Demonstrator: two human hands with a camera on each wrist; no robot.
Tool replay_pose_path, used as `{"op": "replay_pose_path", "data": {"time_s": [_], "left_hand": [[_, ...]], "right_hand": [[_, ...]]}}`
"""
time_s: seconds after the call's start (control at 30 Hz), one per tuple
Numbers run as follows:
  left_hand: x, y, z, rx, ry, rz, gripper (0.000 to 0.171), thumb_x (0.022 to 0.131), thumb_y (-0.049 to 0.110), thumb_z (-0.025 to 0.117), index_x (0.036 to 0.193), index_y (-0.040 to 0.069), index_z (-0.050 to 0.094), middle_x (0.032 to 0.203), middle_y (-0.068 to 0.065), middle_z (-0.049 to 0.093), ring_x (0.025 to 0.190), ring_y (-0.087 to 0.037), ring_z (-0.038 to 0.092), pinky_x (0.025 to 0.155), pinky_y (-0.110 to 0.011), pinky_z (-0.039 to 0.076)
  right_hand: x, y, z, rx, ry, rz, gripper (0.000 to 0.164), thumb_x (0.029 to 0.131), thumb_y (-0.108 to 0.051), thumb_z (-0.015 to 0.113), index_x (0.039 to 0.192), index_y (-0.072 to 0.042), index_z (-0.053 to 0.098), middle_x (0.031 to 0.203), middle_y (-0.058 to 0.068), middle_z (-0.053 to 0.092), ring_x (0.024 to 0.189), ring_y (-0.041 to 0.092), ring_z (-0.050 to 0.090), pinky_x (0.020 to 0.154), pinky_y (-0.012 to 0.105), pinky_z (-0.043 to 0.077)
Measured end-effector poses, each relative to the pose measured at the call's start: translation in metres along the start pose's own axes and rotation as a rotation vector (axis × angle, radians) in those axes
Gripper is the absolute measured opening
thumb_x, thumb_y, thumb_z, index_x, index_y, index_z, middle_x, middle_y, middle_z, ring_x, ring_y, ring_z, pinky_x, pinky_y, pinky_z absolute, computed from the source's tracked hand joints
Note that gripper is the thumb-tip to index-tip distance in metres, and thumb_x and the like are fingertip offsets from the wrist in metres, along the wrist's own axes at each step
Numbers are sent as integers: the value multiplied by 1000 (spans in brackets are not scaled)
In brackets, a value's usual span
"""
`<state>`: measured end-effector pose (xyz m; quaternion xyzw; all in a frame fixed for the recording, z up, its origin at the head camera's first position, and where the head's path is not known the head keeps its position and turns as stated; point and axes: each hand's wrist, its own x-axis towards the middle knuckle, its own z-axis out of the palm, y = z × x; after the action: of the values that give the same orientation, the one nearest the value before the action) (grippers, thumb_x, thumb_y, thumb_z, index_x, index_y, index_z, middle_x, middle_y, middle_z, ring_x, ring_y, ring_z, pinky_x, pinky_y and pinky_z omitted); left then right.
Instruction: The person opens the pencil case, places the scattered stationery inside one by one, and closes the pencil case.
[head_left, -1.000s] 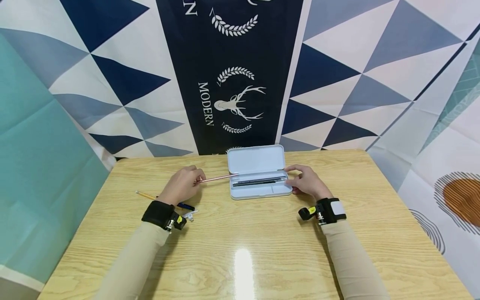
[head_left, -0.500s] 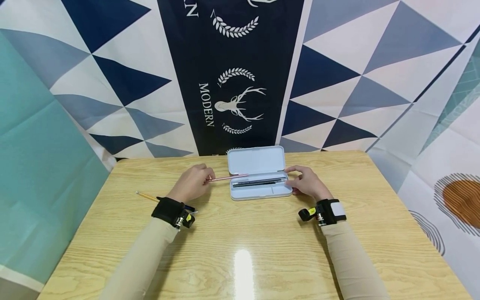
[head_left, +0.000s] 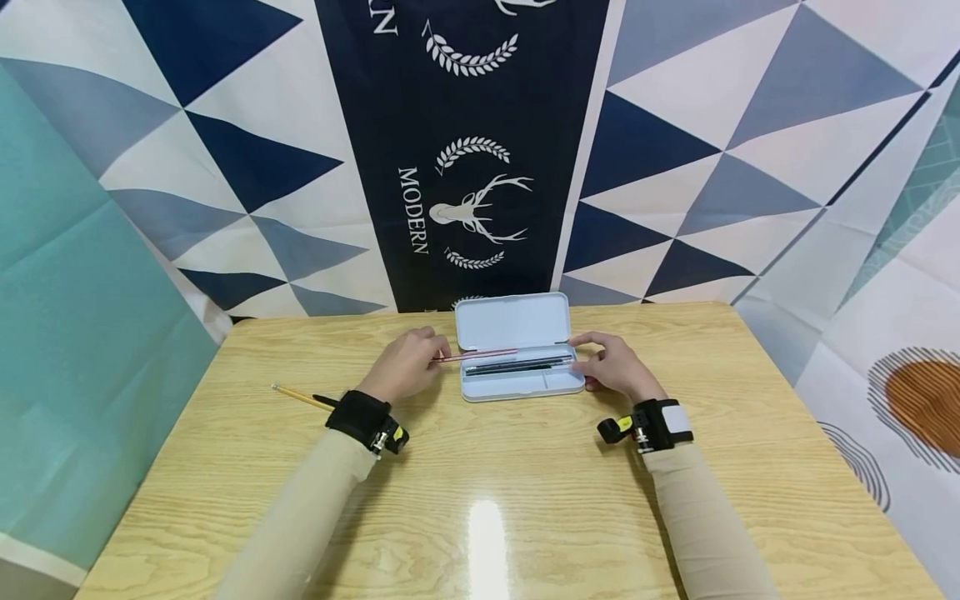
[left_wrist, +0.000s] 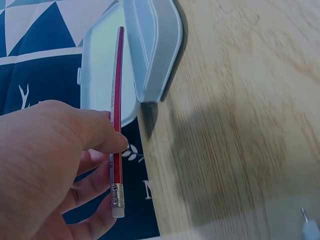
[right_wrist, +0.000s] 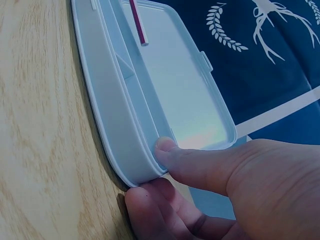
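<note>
My left hand (head_left: 408, 365) pinches a red pencil (left_wrist: 117, 90) between thumb and fingers, near its metal ferrule and white eraser. The pencil's far end reaches over the open pale-blue pencil case (head_left: 512, 321), as the head view shows. Several dark, slim pencils or pens (head_left: 517, 365) lie lengthwise in the case's tray. At the case's right end, my right hand (head_left: 617, 367) grips the wall. In the right wrist view its thumb (right_wrist: 167, 150) is on the inner side of the rim, with the fingers curled outside and below.
Left of the case, a yellow pencil (head_left: 296, 394) lies on the wooden table (head_left: 555, 483), beside a dark item (head_left: 326, 400) partly hidden by the left wrist. A small white thing with a metal tip (left_wrist: 310, 227) shows in the left wrist view. Patterned cloth (head_left: 480, 208) hangs behind.
My left hand has moved right with the red pencil, whose far end now reaches farther over the case. The right hand has kept its grip on the case.
</note>
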<state>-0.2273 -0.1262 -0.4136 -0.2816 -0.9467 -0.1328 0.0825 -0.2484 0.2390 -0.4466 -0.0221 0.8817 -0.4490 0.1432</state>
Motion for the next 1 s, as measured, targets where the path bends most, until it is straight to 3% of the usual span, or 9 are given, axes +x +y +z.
{"op": "replay_pose_path", "data": {"time_s": [0.3, 1.0], "left_hand": [[10, 14, 5, -35, -1, 2, 17, 85, -1, 68, 97, 8, 75, 91, -6, 68, 84, -20, 61, 77, -37, 56], [33, 40, 18, 3, -43, 24, 20, 86, 2, 66, 102, 12, 74, 95, -5, 68, 87, -20, 61, 78, -35, 57]], "right_hand": [[1, 0, 1, -15, 18, 14, 46, 93, -15, 70, 138, -14, 59, 72, 9, 59, 56, 15, 59, 53, 24, 53], [0, -1, 2, 31, -4, 15, 46, 94, -13, 68, 138, -12, 57, 78, 12, 61, 58, 16, 62, 53, 23, 55]]}}
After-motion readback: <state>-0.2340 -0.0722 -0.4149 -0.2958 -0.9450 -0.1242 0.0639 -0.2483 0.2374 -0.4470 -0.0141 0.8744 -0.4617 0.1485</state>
